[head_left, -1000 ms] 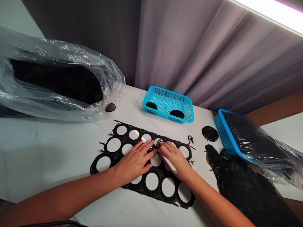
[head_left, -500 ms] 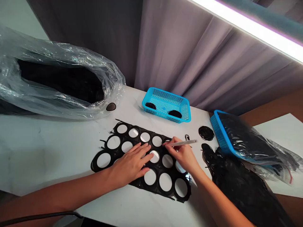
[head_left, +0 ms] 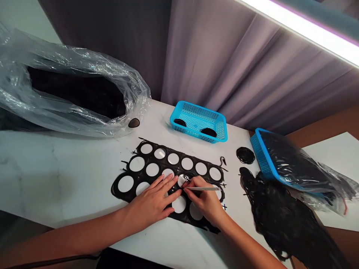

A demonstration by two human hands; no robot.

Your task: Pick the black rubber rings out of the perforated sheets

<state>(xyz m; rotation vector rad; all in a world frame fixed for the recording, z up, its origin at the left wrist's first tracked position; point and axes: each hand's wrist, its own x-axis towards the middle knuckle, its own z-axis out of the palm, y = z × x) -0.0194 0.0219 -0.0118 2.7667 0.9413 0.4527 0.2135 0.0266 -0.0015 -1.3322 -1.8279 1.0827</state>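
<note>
A black rubbery sheet (head_left: 162,164) with rows of round holes lies on the white table. My left hand (head_left: 153,200) rests flat on its lower middle, fingers spread and holding it down. In my right hand (head_left: 206,200) is a slim grey tool (head_left: 206,188), pinched between thumb and fingers, its shaft pointing right. The fingertips are at a hole in the middle row, where thin black strands (head_left: 186,179) show. Fingers hide the tool's working tip, so I cannot tell its exact kind.
A blue basket (head_left: 221,137) behind the sheet holds black rings. Right of it sit a black ring stack (head_left: 245,155), a heap of black sheets (head_left: 280,213) and a tilted blue basket (head_left: 259,157) with bagged black material. A clear plastic bag (head_left: 134,89) stands left, near a dark oval piece (head_left: 134,123).
My right hand and the tool moved from the top row of holes down and left to the middle row. My left hand stays on the sheet. The view shifted slightly.
</note>
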